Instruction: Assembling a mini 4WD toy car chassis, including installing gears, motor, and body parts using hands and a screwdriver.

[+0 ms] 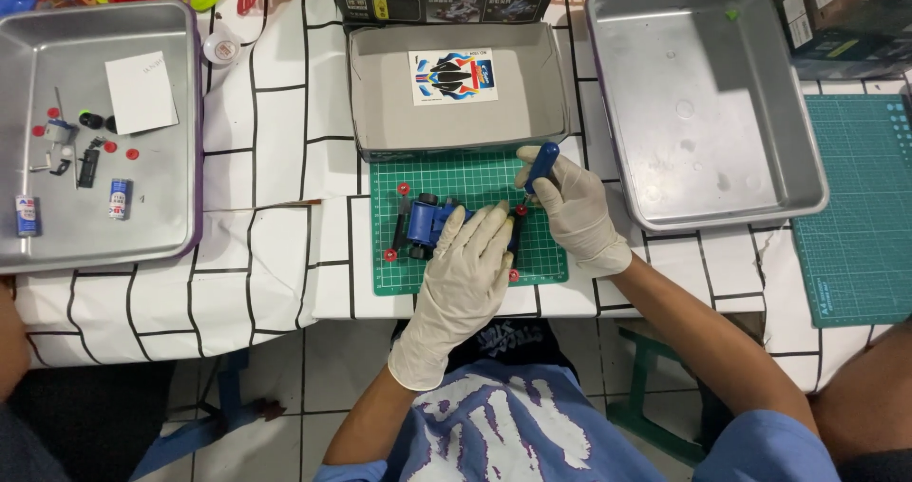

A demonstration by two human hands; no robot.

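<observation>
A small blue toy car chassis with black wheels lies on a green cutting mat. My left hand, in a white glove, rests flat over the car's right part and holds it down. My right hand, also gloved, grips a blue-handled screwdriver held upright, its tip down at the car's right end. Small red round parts lie on the mat around the car.
An open grey box with a sticker sheet stands behind the mat. A metal tray sits at the right. Another tray at the left holds small parts, batteries and a white card. A second green mat lies far right.
</observation>
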